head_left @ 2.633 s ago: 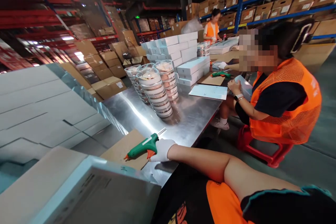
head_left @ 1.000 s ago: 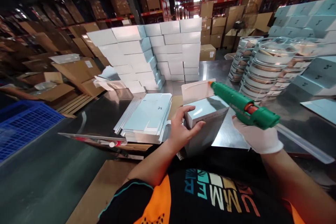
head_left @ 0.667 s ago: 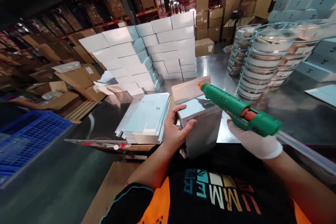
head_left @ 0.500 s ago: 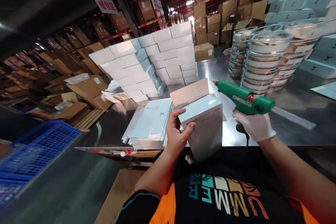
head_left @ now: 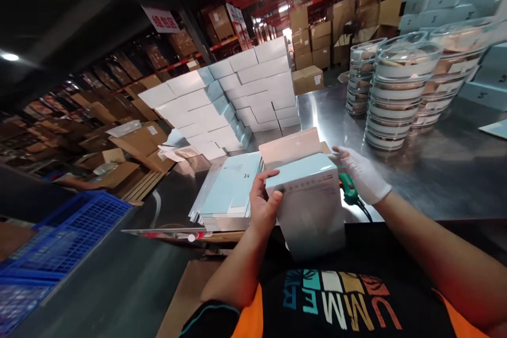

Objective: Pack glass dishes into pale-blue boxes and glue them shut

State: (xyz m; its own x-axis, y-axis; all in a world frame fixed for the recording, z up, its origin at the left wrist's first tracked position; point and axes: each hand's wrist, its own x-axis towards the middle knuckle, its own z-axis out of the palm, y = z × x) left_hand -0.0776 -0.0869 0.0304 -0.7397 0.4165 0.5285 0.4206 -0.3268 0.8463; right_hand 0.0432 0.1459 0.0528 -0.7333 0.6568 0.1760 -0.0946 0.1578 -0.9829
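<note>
Seated at a brushed-steel worktable [head_left: 435,153], bare left hand [head_left: 263,206] clasped round the near left corner of a pale blue-and-white cardboard carton [head_left: 309,206], thumb on top, steadying it upright at the table's edge against the lap. Open brown-lined lid flap [head_left: 291,145] raised at the carton's far side. Just right of the carton, white-gloved right hand [head_left: 362,177] laid over a green hot-glue gun [head_left: 348,190] low on the steel, fingers stretched forward; impossible to tell whether gripping or merely resting on it. Left of the carton, a sheaf of flat, unfolded pale blue carton blanks [head_left: 232,190]; beyond it, a wall of finished white cartons [head_left: 237,95]; to its far right, stacks of clear round lidded tubs [head_left: 396,95]. Judged a gluing step, gun at rest beside the carton. Next called for, by that reading: a free right hand, then square, firm pressure on the flap.
</note>
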